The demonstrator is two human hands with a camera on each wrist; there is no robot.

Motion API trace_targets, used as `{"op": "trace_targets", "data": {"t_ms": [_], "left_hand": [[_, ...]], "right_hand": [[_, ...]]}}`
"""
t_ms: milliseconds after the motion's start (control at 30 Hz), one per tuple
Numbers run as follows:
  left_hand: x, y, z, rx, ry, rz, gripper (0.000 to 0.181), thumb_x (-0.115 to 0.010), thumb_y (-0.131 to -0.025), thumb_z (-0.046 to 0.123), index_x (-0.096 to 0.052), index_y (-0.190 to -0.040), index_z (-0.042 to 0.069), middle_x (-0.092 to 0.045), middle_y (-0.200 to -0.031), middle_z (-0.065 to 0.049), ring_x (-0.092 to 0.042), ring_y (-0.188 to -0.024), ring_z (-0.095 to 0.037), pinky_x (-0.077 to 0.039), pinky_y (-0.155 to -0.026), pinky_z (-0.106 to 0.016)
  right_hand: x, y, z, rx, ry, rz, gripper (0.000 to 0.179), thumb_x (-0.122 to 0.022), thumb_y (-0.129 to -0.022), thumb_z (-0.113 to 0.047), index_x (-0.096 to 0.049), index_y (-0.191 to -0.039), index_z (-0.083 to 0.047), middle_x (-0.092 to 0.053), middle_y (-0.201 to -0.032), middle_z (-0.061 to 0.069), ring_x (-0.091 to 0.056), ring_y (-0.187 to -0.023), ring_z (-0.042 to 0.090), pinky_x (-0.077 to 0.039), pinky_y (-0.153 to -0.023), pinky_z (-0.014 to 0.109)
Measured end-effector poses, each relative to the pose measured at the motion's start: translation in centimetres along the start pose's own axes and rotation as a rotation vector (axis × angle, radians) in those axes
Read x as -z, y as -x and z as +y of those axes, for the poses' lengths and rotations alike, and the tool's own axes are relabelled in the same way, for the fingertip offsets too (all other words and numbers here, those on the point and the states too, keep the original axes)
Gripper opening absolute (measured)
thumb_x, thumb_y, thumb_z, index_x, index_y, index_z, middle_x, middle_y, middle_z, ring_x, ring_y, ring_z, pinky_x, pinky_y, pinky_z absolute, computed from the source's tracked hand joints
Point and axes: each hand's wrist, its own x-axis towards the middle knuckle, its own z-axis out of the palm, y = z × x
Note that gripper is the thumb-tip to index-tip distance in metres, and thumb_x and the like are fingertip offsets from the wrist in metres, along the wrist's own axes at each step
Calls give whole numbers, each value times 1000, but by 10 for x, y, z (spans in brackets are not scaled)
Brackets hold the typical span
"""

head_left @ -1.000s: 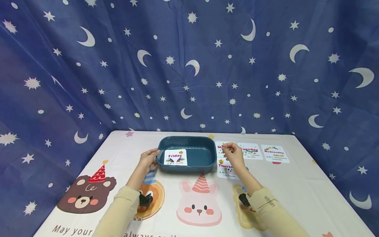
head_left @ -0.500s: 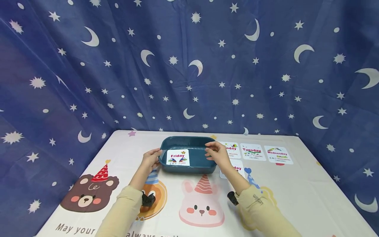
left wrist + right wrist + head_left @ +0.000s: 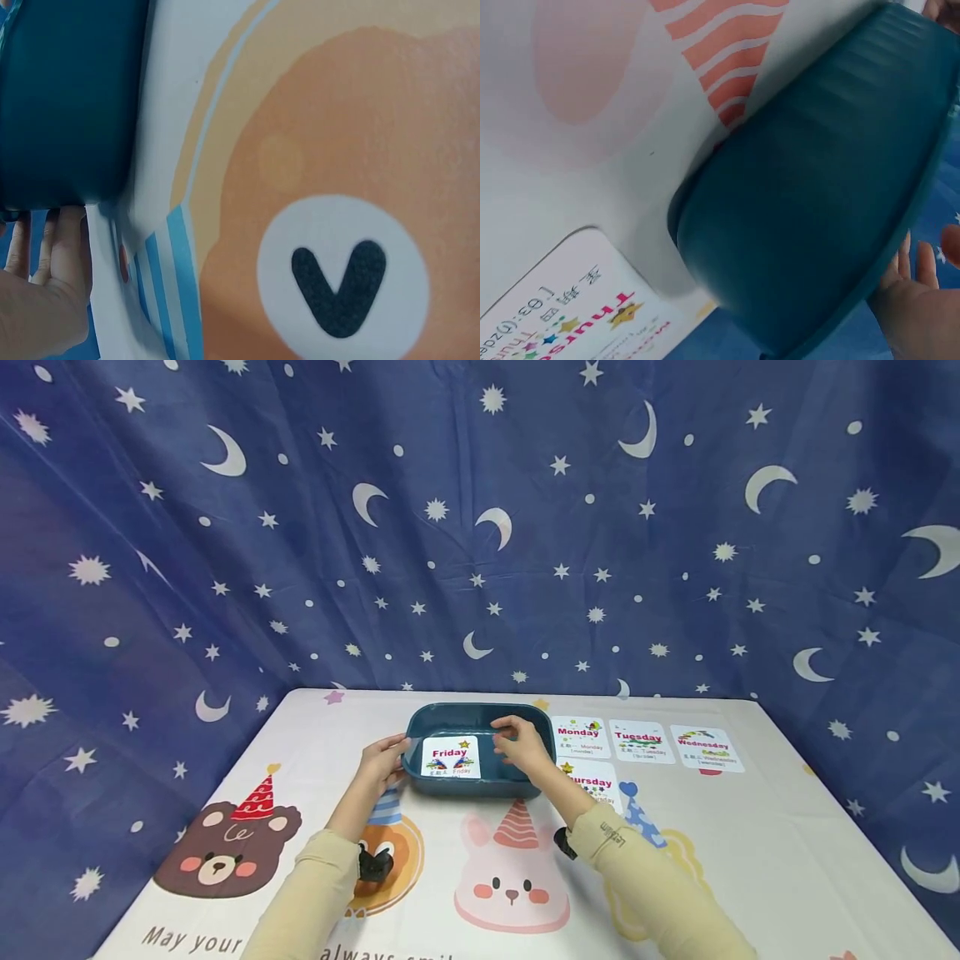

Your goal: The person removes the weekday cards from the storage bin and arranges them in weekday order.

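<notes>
A dark teal rectangular plastic tub stands on the table. My left hand grips its left end, with the thumb at the rim and fingers against the outer wall in the left wrist view. Inside the tub, toward the left, lies a white Friday card. Over the tub's right half hovers my right hand, fingers loosely bent, with nothing seen between them. To the right of the tub lie a Monday card and, nearer me, a Thursday card, partly covered by my right forearm.
A Tuesday card and a Wednesday card continue the row to the right. Cartoon animals are printed on the white tablecloth. Behind the table hangs a blue curtain with moons and stars.
My right hand has moved left from above the Monday card to over the tub, uncovering that card. The left hand has stayed at the tub's left end.
</notes>
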Motion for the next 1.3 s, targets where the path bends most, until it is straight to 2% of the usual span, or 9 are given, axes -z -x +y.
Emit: {"op": "trace_targets", "data": {"t_ms": [300,500,633,700,800,933,1100,1200,1300], "left_hand": [[0,0,-2,-14,-12,-11,44,-53,-96,17,-46,-136,1,-48,-135,-24,-63,-96,-19,-53,-73,-23],[-4,3,1,-12,-17,-10,44,-52,-97,18,-45,-137,1,-48,-136,-23,-62,-99,-21,-53,-79,-26],[-5,2,1,-4,-17,-4,44,-53,-96,18,-45,-137,2,-48,-136,-22,-61,-100,-21,-53,-80,-26],[-5,2,1,0,-17,1,45,-53,-96,18,-46,-137,2,-49,-136,-22,-61,-100,-21,-52,-78,-26],[-5,2,2,6,-15,9,44,-54,-96,19,-46,-137,2,-49,-136,-22,-61,-102,-22,-52,-79,-26],[-4,2,2,9,-15,18,44,-54,-96,19,-47,-136,3,-50,-135,-21,-61,-102,-22,-52,-77,-24],[-3,3,1,9,-12,20,44,-55,-96,19,-47,-136,3,-50,-135,-21,-61,-100,-21,-52,-74,-23],[-1,3,0,0,-4,18,44,-54,-96,17,-46,-137,2,-48,-136,-23,-62,-99,-21,-52,-79,-26],[0,4,0,-5,6,16,44,-54,-96,16,-46,-137,1,-48,-136,-24,-63,-95,-19,-52,-79,-27]], "right_hand": [[-14,-15,5,-72,51,-83,30,-51,-93,0,-53,-123,4,-58,-108,24,-59,-102,41,-53,-79,46],[-17,-22,6,-119,79,-102,33,-49,-91,2,-52,-124,5,-58,-110,24,-60,-100,37,-54,-68,37],[-21,-25,8,-201,90,-104,33,-51,-90,2,-53,-123,3,-58,-115,24,-61,-101,34,-53,-64,33],[-26,-34,15,-260,90,-89,33,-52,-90,2,-54,-123,1,-58,-116,23,-62,-101,33,-54,-68,36],[-36,-76,69,-265,50,-91,35,-56,-89,-2,-53,-124,-2,-59,-114,21,-63,-97,31,-54,-71,42],[-58,-161,175,-287,-32,-97,54,-61,-86,-9,-41,-136,-3,-53,-124,20,-62,-95,29,-53,-66,41],[-87,-247,270,-383,-122,-87,76,-70,-78,-7,-32,-143,-3,-41,-141,19,-59,-103,28,-52,-71,40],[-101,-279,305,-398,-235,-98,90,-75,-69,0,-28,-145,-5,-36,-144,18,-56,-108,28,-54,-72,39],[-107,-286,310,-423,-332,-91,108,-75,-62,8,-16,-150,-9,-33,-145,20,-54,-109,28,-55,-70,38]]}}
